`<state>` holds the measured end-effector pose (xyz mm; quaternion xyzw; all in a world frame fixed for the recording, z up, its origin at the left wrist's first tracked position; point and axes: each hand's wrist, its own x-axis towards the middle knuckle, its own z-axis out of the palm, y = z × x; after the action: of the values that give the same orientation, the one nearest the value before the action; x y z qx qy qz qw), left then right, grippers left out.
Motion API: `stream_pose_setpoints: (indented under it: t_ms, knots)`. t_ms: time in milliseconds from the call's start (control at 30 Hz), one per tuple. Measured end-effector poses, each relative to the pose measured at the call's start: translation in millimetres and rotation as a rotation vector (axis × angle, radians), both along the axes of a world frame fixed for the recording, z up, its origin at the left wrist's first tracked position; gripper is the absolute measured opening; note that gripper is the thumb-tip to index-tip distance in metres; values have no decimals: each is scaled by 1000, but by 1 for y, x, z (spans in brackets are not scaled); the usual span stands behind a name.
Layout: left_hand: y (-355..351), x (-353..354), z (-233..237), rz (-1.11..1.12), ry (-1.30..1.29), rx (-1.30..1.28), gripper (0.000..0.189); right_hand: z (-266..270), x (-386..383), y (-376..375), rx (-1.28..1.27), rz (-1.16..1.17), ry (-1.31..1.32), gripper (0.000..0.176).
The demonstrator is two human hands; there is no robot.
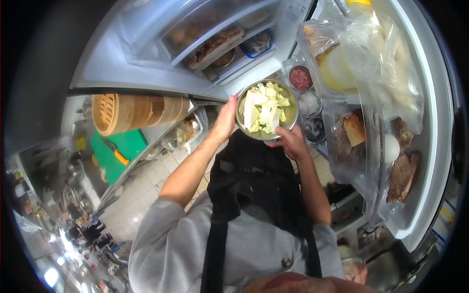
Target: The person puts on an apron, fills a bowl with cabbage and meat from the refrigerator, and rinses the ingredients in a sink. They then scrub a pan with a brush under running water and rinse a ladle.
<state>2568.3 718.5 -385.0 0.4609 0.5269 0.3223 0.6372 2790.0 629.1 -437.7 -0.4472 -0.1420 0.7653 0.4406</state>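
A round metal bowl of cut cabbage leaves is held in front of my chest, at the opening of a refrigerator. My right hand grips the near right side of the bowl, with its thumb over the rim. Against the bowl's left side rests my left hand, its fingers pointing toward the refrigerator and partly hidden. Just right of the bowl stand small metal containers, one with pink minced food, one with white contents and one with dark contents.
The open refrigerator door on the right carries bagged food and clear bins. Trays of food fill shelves inside. To the left, bamboo steamers and a knife on a green cutting board. Another person's hand shows at lower right.
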Motion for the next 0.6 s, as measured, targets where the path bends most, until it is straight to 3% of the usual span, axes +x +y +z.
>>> stream_pose_setpoints:
  t_ms: [100,167,267,400,500,533,600]
  knots:
    - [37,-25,-26,7,136,148,78,-14,-3,-8,-66,-43,35,41]
    - [76,-43,-59,321,549,369,65,-19,-1,-11,-103,-43,28,40]
    - [148,-85,-135,464,947,532,66,-18,2,-19,-124,-66,-23,41]
    - [188,-83,-111,451,1061,365,70,-16,6,-35,-202,-121,-83,41]
    - [211,-81,-125,734,995,682,62,-25,7,-44,-212,-175,-88,41]
    - [220,-90,-144,726,991,687,62,-27,8,-48,-231,-203,-107,42]
    - [236,-105,-165,364,1208,511,55,-36,10,-58,-253,-219,-100,42]
